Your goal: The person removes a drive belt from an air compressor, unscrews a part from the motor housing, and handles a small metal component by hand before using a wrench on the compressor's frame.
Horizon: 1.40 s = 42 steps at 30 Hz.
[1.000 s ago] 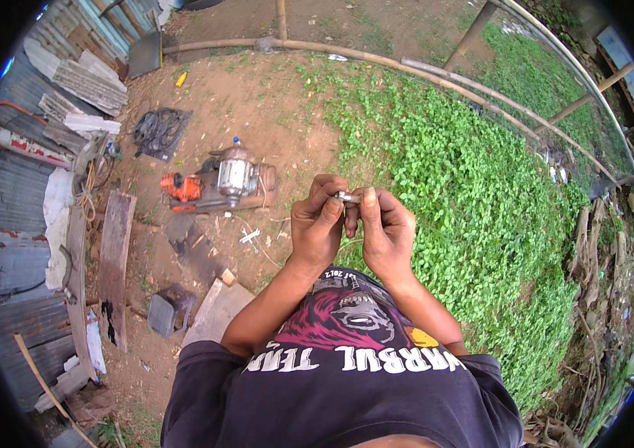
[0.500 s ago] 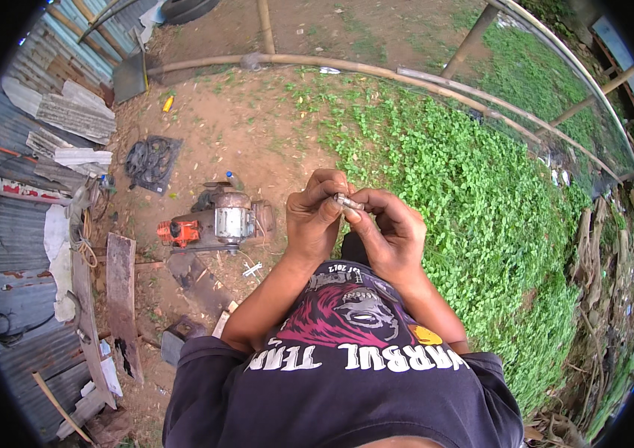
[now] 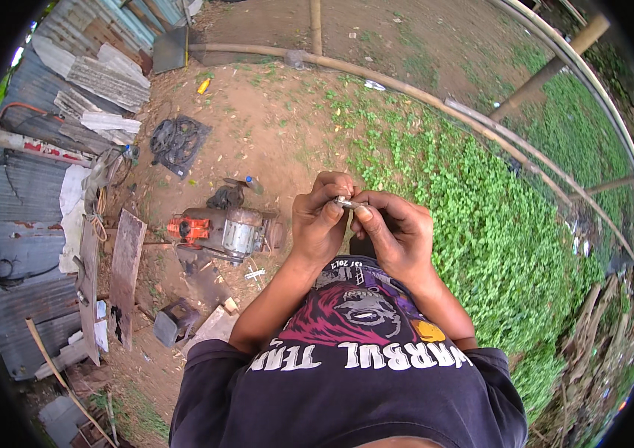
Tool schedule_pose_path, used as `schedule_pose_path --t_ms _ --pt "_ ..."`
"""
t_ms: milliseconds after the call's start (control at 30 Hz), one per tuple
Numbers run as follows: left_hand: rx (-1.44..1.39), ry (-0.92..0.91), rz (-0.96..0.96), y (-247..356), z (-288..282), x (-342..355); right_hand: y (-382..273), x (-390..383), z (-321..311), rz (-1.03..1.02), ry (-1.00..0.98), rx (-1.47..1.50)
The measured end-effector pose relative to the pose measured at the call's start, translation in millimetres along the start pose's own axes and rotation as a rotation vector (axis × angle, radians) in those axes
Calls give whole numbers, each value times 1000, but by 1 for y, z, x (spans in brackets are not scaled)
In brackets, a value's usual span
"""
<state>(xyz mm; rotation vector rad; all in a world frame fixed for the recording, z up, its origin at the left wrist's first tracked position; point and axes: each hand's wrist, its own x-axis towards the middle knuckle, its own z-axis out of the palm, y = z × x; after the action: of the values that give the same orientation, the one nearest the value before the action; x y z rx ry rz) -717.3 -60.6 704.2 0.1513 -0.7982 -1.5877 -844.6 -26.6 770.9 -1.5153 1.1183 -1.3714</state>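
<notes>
In front of my chest, a small silvery cylinder-like metal piece (image 3: 344, 201) sits between my two hands, its exact kind too small to make out. My left hand (image 3: 318, 224) pinches one end with thumb and fingertips. Thumb and forefinger of my right hand (image 3: 402, 234) close on the other end. The fingertips of both hands nearly meet, and they cover much of the piece.
On the dirt to the left lies a machine with a silver motor (image 3: 241, 236) and an orange part (image 3: 188, 230). Beyond it is a black mesh-like item (image 3: 179, 143). Planks (image 3: 127, 261) lean near the corrugated metal wall (image 3: 14, 257). Low green plants (image 3: 496, 246) cover the right.
The view has turned, so the ground and machine appear shifted. Both hands keep their pinch on the metal piece, which shows at a slightly different angle.
</notes>
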Motion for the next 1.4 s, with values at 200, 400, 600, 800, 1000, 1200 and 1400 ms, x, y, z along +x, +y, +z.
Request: schedule_pose_path --t_ms 200,400,600,800,1000,1200,1400 --pt "142 44 179 -34 1 71 18 68 -41 98 -85 83" --pt "146 216 243 -47 0 107 37 127 -56 112 -256 92" --pt "192 410 341 -34 -24 126 61 174 -30 64 -382 168" --pt "359 427 495 0 -80 155 80 227 14 -16 -536 156" --pt "430 460 525 47 -125 190 98 296 78 101 -655 163" --pt "546 605 625 86 -171 214 106 342 136 307 -837 300" --pt "400 708 686 109 -201 218 121 382 189 45 -1176 236"
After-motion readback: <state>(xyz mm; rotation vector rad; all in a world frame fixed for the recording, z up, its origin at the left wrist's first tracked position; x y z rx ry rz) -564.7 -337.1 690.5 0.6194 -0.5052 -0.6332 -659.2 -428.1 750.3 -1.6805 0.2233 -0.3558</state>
